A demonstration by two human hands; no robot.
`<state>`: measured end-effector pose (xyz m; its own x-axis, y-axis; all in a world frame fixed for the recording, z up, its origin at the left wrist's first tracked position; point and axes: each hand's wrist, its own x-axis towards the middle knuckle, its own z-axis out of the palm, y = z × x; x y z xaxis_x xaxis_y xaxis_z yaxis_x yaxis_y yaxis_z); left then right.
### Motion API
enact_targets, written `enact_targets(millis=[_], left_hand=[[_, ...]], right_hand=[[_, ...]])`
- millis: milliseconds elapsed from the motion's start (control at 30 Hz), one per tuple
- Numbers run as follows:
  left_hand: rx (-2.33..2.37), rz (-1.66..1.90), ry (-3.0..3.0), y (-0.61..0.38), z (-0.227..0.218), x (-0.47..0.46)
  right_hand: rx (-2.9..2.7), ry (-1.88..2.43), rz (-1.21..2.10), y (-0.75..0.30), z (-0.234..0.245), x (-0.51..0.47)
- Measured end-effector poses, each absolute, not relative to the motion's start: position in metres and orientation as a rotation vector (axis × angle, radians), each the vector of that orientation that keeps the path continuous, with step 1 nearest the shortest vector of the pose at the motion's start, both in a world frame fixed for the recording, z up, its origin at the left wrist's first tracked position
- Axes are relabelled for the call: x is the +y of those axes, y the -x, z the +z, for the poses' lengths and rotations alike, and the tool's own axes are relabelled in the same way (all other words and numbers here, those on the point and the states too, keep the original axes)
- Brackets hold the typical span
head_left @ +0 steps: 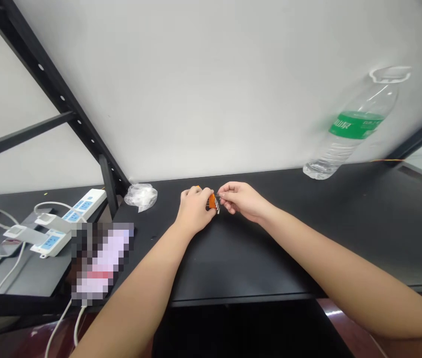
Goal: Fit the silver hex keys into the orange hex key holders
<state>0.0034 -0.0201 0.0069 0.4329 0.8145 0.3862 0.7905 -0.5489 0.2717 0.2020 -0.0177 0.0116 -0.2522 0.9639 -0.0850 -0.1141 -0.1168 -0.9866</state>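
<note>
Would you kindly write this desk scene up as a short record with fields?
Left hand: holding an orange item with slim metal pieces
Right hand: beside the metal pieces; whether it grips one is unclear
Surface: black tabletop
Left side: crumpled clear plastic, white power strip
Right side: clear bottle with green label

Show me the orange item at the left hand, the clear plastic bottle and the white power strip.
Orange item [212, 201]: head view, on its exposed orange surface.
Clear plastic bottle [356, 125]: head view, on its green label.
White power strip [74, 216]: head view, on a blue socket panel.
</note>
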Motion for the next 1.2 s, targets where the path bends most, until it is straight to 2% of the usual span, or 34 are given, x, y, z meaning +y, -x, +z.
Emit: enact_targets(millis=[433,1033,1200], left_hand=[[1.357,0.779,-2.601,-0.005,0.007,-0.021],[1.154,0.681,-2.645,-0.009,0.016,-0.027],[1.201,0.605,-2.597,-0.007,0.017,-0.027]], right_hand=[[-1.241,1.02,1.779,-0.206,0.016,-0.019],[-1.544,1.17,1.71,-0.214,0.01,-0.014],[-1.844,1.269,1.466,-0.227,0.013,-0.009]])
